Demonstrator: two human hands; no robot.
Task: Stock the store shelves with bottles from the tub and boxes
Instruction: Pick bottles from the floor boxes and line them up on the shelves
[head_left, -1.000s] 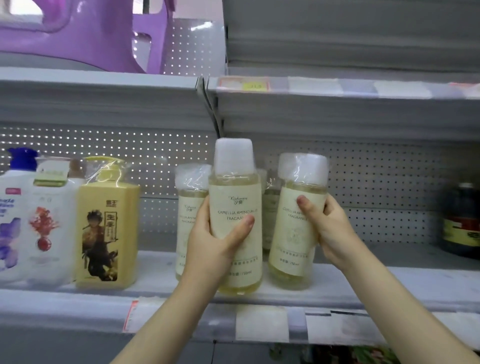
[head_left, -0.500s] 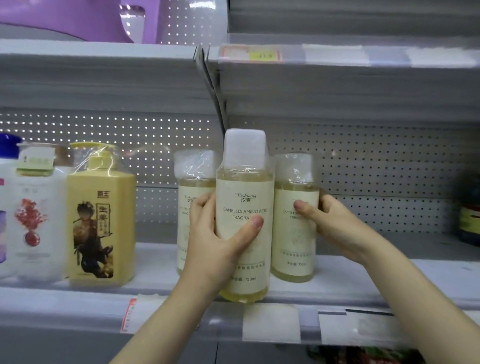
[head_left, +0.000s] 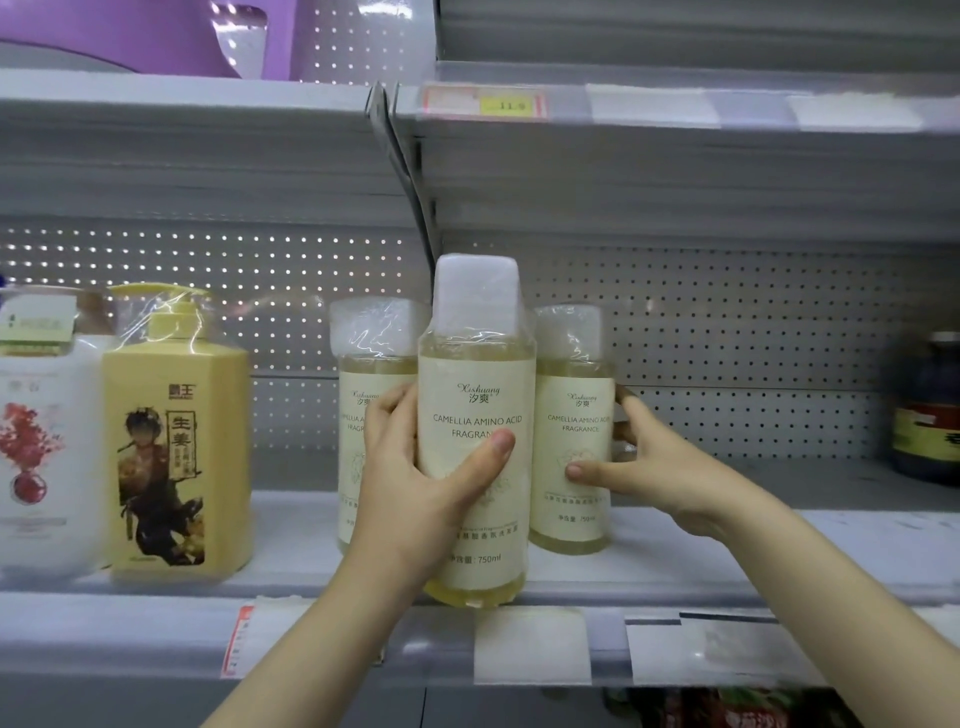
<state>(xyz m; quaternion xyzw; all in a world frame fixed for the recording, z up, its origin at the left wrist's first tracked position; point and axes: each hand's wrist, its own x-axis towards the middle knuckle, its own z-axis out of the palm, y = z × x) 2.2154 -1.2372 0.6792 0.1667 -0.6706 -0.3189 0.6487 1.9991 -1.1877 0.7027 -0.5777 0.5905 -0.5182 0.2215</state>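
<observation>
Centre frame: left hand (head_left: 415, 478) wraps the front bottle (head_left: 477, 431), thumb across the label front, fingers curled round its left side, firm grasp. Bottle upright, long axis vertical, white cap at top, label facing the camera, text reads CAMELLIA AMINO ACID FRAGRANCE, 750ml. Its base sits at the front lip of the shelf (head_left: 779, 561), lower centre; cannot tell if it rests on the shelf or is just off it. Right hand (head_left: 660, 467) is on the right bottle (head_left: 571, 431), right of centre: thumb pressed on the label front, other fingers reaching behind the bottle's right side, mostly hidden, so a loose pinch grip on it. That bottle stands upright on the shelf, cap up, label forward, just behind and beside the front bottle. A third matching bottle (head_left: 363, 415) stands upright left of centre, partly hidden by the left hand, plastic wrap over the cap. All three hold pale yellow liquid. Left of frame: yellow pump bottle (head_left: 176, 441) wrapped in clear film, and a white bottle (head_left: 47, 441) with red flower print at the left edge, both upright. Dark jar (head_left: 927, 410) at right edge, blurred. Purple plastic item (head_left: 156, 36) on the upper shelf, upper left. Yellow price tag (head_left: 511, 106) on the upper shelf edge, top centre.
</observation>
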